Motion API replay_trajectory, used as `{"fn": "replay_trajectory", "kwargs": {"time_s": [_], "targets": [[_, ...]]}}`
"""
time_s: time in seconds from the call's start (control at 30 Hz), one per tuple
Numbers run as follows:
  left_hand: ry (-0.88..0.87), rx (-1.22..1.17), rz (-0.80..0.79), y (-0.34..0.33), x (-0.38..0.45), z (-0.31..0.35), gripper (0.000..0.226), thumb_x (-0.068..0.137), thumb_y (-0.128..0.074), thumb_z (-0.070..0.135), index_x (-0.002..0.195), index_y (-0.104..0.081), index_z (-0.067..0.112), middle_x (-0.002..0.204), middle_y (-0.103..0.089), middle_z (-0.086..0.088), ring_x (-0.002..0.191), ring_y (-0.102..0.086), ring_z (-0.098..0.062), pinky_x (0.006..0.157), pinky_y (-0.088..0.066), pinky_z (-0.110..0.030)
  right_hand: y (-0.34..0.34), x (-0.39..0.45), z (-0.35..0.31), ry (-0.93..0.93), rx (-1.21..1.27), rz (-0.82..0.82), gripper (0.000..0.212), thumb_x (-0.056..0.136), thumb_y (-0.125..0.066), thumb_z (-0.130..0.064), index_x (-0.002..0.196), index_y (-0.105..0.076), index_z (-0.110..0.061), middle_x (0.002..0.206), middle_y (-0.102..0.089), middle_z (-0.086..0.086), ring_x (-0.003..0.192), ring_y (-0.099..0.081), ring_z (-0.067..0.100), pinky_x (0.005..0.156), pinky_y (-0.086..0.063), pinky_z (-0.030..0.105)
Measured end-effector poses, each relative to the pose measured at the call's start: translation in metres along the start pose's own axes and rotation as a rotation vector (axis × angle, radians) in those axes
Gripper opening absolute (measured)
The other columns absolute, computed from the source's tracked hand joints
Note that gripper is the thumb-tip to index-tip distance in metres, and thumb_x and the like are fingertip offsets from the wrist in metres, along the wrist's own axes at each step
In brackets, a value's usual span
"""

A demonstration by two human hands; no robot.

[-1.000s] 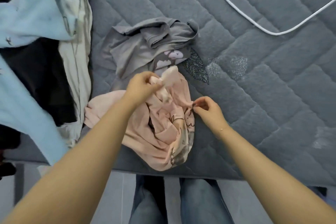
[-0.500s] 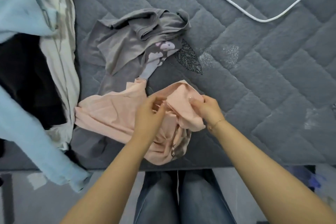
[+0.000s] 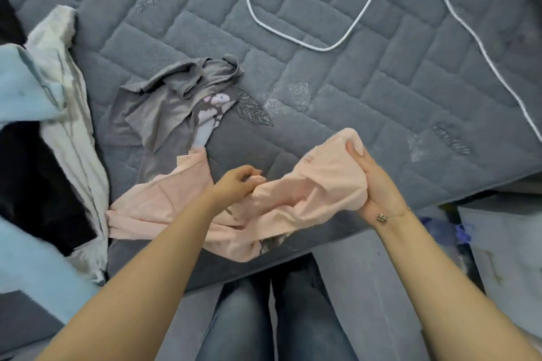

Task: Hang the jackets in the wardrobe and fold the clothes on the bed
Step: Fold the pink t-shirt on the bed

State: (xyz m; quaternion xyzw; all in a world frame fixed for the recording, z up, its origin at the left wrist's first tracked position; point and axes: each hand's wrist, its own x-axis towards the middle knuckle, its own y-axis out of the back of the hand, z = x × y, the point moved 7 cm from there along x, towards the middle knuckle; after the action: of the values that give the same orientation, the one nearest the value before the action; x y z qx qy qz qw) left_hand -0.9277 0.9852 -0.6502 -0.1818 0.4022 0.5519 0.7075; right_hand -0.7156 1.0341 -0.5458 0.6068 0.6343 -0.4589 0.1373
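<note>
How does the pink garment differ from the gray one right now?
The pink garment is held in both hands, left hand and right hand, stretched between them; the gray garment lies untouched, crumpled on the bed. Pink sits at the near edge, gray farther in. Neither is folded.

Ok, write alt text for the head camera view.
Two hands stretch a pink garment over a grey quilted bed: right hand grips one end, left hand pinches its middle. A crumpled grey top lies behind it.
</note>
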Motion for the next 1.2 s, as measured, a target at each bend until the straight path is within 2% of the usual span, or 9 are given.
{"fn": "replay_trajectory", "kwargs": {"time_s": [0.1,0.2,0.33,0.43,0.57,0.67,0.87,1.07,1.2], "targets": [[0.036,-0.355,-0.237,-0.015,-0.035,0.033,0.015,0.091,-0.057,0.021,0.078,-0.053,0.015,0.127,-0.066,-0.002,0.094,-0.067,-0.007,0.061,-0.049,-0.022,0.003,-0.048,-0.033,0.016,0.004,-0.052,0.014,0.094,-0.056,-0.028,0.092,-0.067,-0.022,0.088,-0.065,0.003,0.081,-0.067,0.015,0.069,-0.058,0.029],[0.136,-0.348,-0.429,-0.029,-0.069,0.065,0.032,0.090,-0.056,0.043,0.093,-0.061,0.012,0.116,-0.071,-0.006,0.099,-0.065,-0.024,0.084,-0.049,-0.033,-0.007,-0.095,-0.073,0.057,-0.068,-0.126,0.014,0.089,-0.065,-0.028,0.095,-0.071,-0.017,0.093,-0.069,0.009,0.088,-0.069,0.023,0.074,-0.058,0.032],[0.149,-0.050,-0.436,-0.032,-0.102,0.118,0.041,0.095,-0.049,0.052,0.121,-0.048,0.019,0.092,-0.076,-0.006,0.073,-0.073,-0.026,0.059,-0.055,-0.028,-0.031,-0.149,-0.137,0.186,-0.370,-0.174,0.019,0.084,-0.067,-0.028,0.098,-0.071,-0.017,0.098,-0.069,0.008,0.089,-0.067,0.020,0.072,-0.056,0.027],[0.014,0.103,-0.173,-0.013,-0.109,0.168,0.052,0.089,-0.061,0.054,0.124,-0.046,0.020,0.084,-0.068,-0.004,0.054,-0.064,-0.017,0.051,-0.052,-0.025,-0.053,-0.188,-0.180,0.286,-0.692,-0.194,0.013,0.080,-0.072,-0.027,0.091,-0.073,-0.019,0.089,-0.071,0.004,0.079,-0.067,0.014,0.063,-0.053,0.021],[-0.301,0.078,0.280,0.025,-0.129,0.240,0.076,0.080,-0.079,0.034,0.139,-0.036,0.013,0.124,-0.051,-0.012,0.104,-0.057,-0.024,0.090,-0.048,-0.033,-0.079,-0.235,-0.234,0.453,-1.025,-0.201,0.040,0.073,-0.079,-0.028,0.090,-0.064,0.005,0.078,-0.059,0.003,0.074,-0.054,0.010,0.066,-0.043,0.023],[-0.456,0.200,0.052,0.017,-0.139,0.284,0.095,0.078,-0.081,0.035,0.152,-0.022,0.027,0.157,-0.023,-0.003,0.144,-0.026,-0.022,0.117,-0.027,-0.038,-0.090,-0.267,-0.271,0.548,-1.121,-0.194,0.031,0.073,-0.083,-0.016,0.082,-0.065,0.008,0.073,-0.053,0.003,0.072,-0.048,0.009,0.068,-0.038,0.023],[-0.474,0.391,-0.285,-0.040,-0.162,0.340,0.118,0.069,-0.082,0.054,0.154,0.000,0.041,0.162,-0.003,0.015,0.149,-0.012,-0.013,0.120,-0.021,-0.038,-0.107,-0.322,-0.324,0.593,-1.242,-0.261,0.016,0.071,-0.082,-0.003,0.075,-0.078,-0.019,0.074,-0.071,-0.008,0.073,-0.060,0.000,0.070,-0.046,0.013],[-0.587,0.302,-0.448,-0.086,-0.185,0.407,0.079,0.075,-0.079,0.051,0.138,-0.033,0.058,0.142,-0.039,0.034,0.138,-0.034,-0.004,0.111,-0.032,-0.031,-0.121,-0.366,-0.372,0.702,-1.245,-0.266,0.019,0.072,-0.081,-0.002,0.075,-0.077,-0.020,0.077,-0.071,-0.004,0.076,-0.062,0.002,0.072,-0.049,0.015],[-0.666,0.318,-0.530,-0.101,-0.209,0.444,0.033,0.087,-0.070,0.040,0.119,-0.068,0.032,0.124,-0.067,0.012,0.123,-0.056,-0.005,0.111,-0.037,-0.034,-0.119,-0.391,-0.409,0.789,-1.217,-0.146,0.012,0.075,-0.078,-0.001,0.086,-0.076,-0.006,0.085,-0.072,0.003,0.082,-0.064,0.007,0.078,-0.051,0.019]]}}
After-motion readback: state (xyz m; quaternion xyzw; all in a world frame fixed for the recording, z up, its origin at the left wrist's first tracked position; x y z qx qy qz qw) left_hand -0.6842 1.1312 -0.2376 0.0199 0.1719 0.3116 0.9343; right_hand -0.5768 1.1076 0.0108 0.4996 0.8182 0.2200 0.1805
